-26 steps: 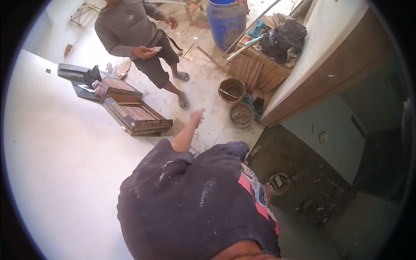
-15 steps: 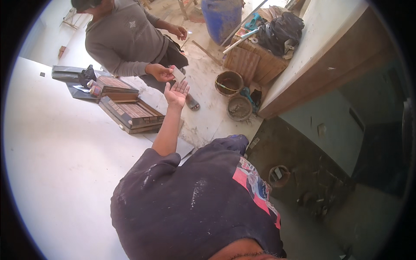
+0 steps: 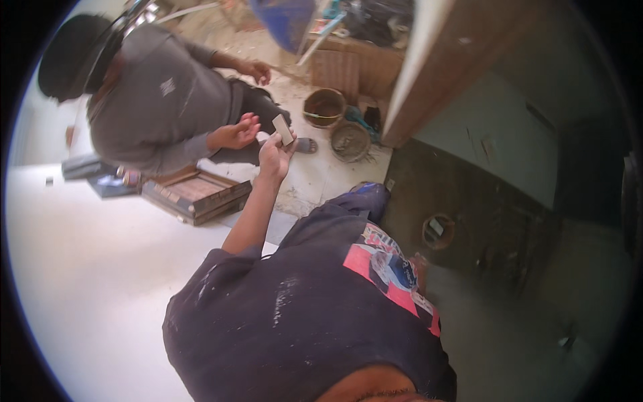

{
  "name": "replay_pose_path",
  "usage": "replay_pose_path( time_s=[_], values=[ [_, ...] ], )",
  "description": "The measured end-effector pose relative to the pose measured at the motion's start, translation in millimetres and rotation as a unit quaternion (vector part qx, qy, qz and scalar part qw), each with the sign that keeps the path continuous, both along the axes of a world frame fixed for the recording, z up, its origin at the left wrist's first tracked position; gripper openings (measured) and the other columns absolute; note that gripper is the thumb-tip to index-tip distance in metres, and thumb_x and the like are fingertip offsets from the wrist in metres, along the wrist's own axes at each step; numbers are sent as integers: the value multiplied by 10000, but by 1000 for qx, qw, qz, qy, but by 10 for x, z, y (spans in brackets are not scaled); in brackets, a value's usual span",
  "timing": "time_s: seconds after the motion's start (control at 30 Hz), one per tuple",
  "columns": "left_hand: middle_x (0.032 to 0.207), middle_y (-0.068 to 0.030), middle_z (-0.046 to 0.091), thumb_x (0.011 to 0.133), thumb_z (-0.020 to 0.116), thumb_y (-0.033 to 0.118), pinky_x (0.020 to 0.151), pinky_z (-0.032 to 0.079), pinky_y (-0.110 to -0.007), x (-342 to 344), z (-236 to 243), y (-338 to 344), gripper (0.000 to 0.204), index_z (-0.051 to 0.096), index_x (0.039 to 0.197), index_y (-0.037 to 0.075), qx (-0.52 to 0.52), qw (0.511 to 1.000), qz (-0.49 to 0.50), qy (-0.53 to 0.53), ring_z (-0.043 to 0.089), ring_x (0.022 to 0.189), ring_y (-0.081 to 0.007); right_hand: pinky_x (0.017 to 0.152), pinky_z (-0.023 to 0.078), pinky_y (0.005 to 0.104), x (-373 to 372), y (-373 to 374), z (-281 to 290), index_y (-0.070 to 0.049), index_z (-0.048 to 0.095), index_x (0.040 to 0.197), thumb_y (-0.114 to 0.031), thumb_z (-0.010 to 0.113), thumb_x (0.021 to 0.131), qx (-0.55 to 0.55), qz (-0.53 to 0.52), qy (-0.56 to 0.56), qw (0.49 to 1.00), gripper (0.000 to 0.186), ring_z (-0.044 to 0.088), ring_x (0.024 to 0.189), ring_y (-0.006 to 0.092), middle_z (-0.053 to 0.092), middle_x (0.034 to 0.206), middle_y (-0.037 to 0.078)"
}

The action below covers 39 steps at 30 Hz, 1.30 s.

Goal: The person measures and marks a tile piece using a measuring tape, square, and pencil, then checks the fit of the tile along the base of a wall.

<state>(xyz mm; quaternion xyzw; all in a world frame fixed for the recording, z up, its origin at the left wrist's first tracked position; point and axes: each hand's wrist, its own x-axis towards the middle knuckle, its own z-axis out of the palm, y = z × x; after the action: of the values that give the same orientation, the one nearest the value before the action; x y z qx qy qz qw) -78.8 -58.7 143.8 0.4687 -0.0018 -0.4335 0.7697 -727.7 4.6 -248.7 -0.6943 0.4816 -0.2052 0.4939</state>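
Note:
My left hand (image 3: pixel 272 159), arm stretched out ahead, is closed on a small flat rectangular piece (image 3: pixel 282 129), pale beige like a cut of tile. The piece stands up from between my thumb and fingers. Just left of it is a co-worker's hand (image 3: pixel 239 132), its fingers loosely curled and apart from the piece. That co-worker's other hand (image 3: pixel 256 72) hangs farther off. A blurred skin-toned patch (image 3: pixel 420 266) shows past my shirt front and may be part of my right hand or arm; no fingers can be made out there.
The co-worker in a grey top (image 3: pixel 161 100) stands ahead to the left. Stacked dark-edged frames or boxes (image 3: pixel 194 191) lie below. Ahead are two buckets, one brownish (image 3: pixel 324 107) and one grey (image 3: pixel 349 141), and a blue barrel (image 3: pixel 284 23). A wooden edge (image 3: pixel 435 87) rises at right.
The pale piece has passed from the co-worker's hand into my left hand, which was open and has closed on it. The co-worker's hand has drawn back left. The view has shifted.

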Motion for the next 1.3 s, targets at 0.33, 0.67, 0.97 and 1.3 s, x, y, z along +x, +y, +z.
replay_pose_path(
  time_s=[0.33,0.67,0.97,1.3],
  values=[
    [1019,-123,618,940,406,103,885,530,-449,-1213,-367,-893,314,527,1209,-3,169,938,-289,-90,644,932,-242,555,465,314,364,73,-99,-76,658,911,-310,619,937,171,-377,196,889,238,572,619,125,611,714,32],
    [782,-43,541,950,509,170,636,418,-285,-2298,-788,-2085,163,595,922,34,134,843,-505,-132,516,684,-148,483,435,258,-6,702,213,-78,630,855,-261,639,906,256,-505,80,820,190,572,589,109,603,696,24],
    [740,-16,515,941,639,239,600,411,-264,-3483,-1390,-3245,206,586,924,41,123,786,-550,-254,504,649,-101,531,483,308,-930,401,-578,-65,644,877,-283,552,959,228,-351,234,878,251,604,634,151,625,771,31],
    [932,-222,650,904,656,261,749,480,-443,-4315,-3048,-3067,275,668,1021,13,78,601,-556,-569,613,880,-393,556,491,315,-1726,-940,-1412,-62,669,953,-305,577,957,266,-390,204,858,260,604,634,167,641,766,40]
  ],
)
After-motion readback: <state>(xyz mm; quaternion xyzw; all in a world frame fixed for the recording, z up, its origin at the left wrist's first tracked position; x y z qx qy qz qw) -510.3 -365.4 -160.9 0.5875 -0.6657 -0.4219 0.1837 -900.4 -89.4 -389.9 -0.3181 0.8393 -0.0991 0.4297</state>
